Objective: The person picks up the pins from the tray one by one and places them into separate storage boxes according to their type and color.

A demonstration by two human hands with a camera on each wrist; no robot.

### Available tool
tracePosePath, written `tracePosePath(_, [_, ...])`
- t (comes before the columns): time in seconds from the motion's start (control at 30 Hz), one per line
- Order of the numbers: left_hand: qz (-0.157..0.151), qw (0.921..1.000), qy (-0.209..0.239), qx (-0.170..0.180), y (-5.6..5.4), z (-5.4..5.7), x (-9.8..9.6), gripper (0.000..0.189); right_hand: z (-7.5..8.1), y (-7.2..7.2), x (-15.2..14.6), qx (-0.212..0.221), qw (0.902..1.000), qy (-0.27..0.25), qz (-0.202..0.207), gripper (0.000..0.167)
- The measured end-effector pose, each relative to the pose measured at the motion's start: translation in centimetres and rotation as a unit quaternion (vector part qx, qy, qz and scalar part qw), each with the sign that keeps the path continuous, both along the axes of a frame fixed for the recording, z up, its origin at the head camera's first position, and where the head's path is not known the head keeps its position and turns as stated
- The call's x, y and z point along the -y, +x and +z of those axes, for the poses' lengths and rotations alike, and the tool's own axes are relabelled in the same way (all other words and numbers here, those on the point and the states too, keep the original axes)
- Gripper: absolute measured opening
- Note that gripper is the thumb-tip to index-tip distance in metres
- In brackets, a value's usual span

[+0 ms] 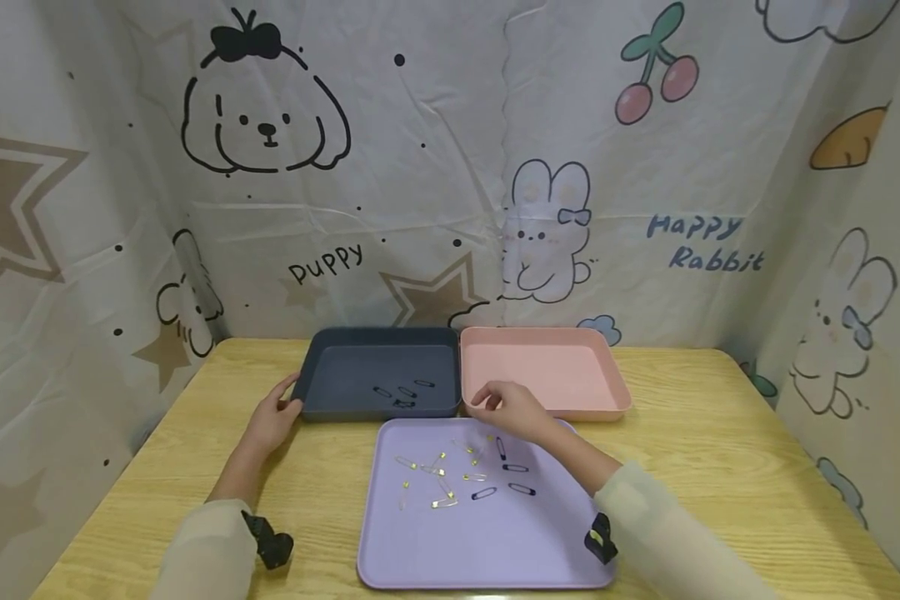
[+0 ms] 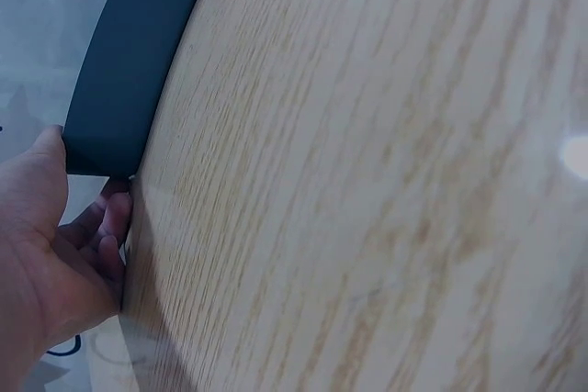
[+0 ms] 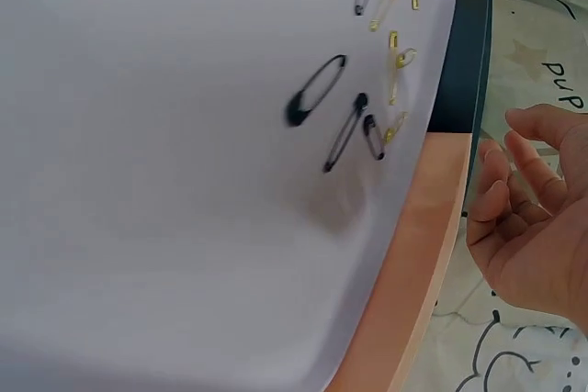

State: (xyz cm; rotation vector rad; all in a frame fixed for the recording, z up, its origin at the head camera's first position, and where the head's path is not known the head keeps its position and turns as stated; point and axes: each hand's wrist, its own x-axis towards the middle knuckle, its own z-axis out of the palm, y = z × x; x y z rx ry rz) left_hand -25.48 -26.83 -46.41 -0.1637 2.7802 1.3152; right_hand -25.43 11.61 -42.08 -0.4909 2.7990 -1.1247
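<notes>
My left hand (image 1: 272,417) holds the left side of a dark blue tray (image 1: 345,367); in the left wrist view the thumb lies against its wall (image 2: 133,71) and the fingers curl near its base. Several black safety pins (image 1: 423,383) lie inside that tray. Above the gap between the purple tray (image 1: 487,550) and the pink tray (image 1: 555,367) is my right hand (image 1: 512,410). Its fingers (image 3: 496,195) are loosely bent, with nothing visible between them. On the purple tray lie several gold safety pins (image 1: 444,503) and several black ones (image 3: 295,112).
The dark blue and pink trays stand side by side at the back of a wooden table (image 1: 322,517), with the purple tray in front. A printed curtain (image 1: 435,167) hangs behind and at both sides. No pins show inside the pink tray.
</notes>
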Motion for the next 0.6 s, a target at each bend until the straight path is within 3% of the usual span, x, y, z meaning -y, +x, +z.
tracePosePath(0.3, [-0.001,1.0,-0.005,-0.005,-0.2,0.1,0.1,0.056,-1.1,1.5,-2.3,0.036,0.9991,0.01,-0.019,0.014])
tracePosePath(0.43, [-0.001,1.0,-0.008,-0.001,-0.2,0.1,0.0,0.056,-1.5,2.1,-3.4,0.032,0.9994,0.01,-0.003,0.011])
tracePosePath(0.6, [-0.001,0.9999,-0.01,0.004,-0.1,-0.1,0.0,0.056,-2.1,3.1,-5.0,-0.002,0.9993,0.004,0.036,0.008])
